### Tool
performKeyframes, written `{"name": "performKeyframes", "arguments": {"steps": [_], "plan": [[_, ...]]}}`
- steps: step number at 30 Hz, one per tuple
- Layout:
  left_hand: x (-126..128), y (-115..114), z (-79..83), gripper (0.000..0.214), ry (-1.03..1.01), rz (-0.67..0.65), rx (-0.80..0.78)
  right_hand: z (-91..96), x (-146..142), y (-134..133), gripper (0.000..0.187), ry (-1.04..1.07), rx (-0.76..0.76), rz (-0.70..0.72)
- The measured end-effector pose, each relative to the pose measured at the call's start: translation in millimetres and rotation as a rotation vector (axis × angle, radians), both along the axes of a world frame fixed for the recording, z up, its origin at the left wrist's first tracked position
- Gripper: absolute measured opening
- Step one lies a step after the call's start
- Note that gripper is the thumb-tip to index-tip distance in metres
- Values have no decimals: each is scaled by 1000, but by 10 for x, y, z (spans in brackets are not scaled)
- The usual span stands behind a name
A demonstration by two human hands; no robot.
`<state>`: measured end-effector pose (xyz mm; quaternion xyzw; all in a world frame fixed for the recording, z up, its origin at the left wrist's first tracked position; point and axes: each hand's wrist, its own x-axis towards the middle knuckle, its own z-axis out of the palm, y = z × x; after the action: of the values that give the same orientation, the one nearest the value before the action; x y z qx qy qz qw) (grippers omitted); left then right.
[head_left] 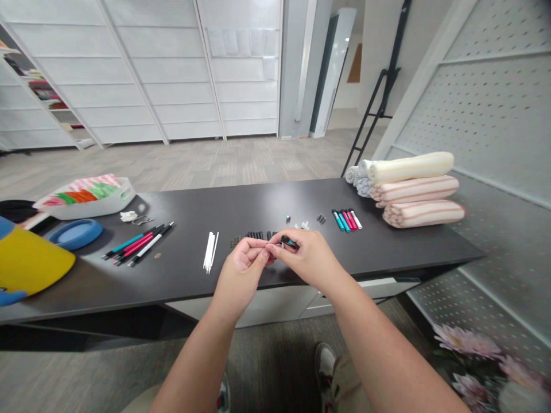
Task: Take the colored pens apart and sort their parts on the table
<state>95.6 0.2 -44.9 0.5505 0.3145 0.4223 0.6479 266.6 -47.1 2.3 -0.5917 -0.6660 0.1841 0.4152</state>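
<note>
My left hand (244,265) and my right hand (306,252) meet above the dark table, fingertips together. Between the right thumb and fingers is a small black pen part (289,242). The left fingers are pinched at its near end; what they grip is hidden. Just beyond the hands lie black pen grips (255,235) in a row, small metal springs (235,242) and small white pieces (305,225). Left of them are thin white refill tubes (210,252). To the right sit small dark metal parts (321,218) and teal, red, black and white pen barrels (346,220).
Several long pens (140,244) lie on the left, near a blue round dish (76,233), a yellow curved object (32,261) and a white basket (86,206) of coloured cloths. Rolled towels (419,192) are stacked at the right end of the table (189,206).
</note>
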Motion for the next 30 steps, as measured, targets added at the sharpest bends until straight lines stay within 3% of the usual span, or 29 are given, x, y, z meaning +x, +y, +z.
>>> {"name": "performKeyframes", "arguments": {"steps": [2,4,6,8,15,23,30], "plan": [[13,-8,16,33,-27,19,-27,19,71,-14,14,-37,-10,-103],[21,-14,28,35,-67,33,-63,13,176,-29,19,-122,-39,-297],[21,-17,35,31,-91,30,-88,-17,283,-43,23,-270,-118,-480],[14,-16,38,27,-91,18,-95,-61,355,-52,26,-413,-199,-573],[-8,-11,53,21,-55,-13,-66,-173,313,-26,26,-538,-281,-578],[-12,-25,83,20,-52,-23,-68,-244,324,6,23,-530,-289,-583],[-19,-18,83,20,-55,-37,-64,-109,364,-56,26,-507,-297,-580]]}}
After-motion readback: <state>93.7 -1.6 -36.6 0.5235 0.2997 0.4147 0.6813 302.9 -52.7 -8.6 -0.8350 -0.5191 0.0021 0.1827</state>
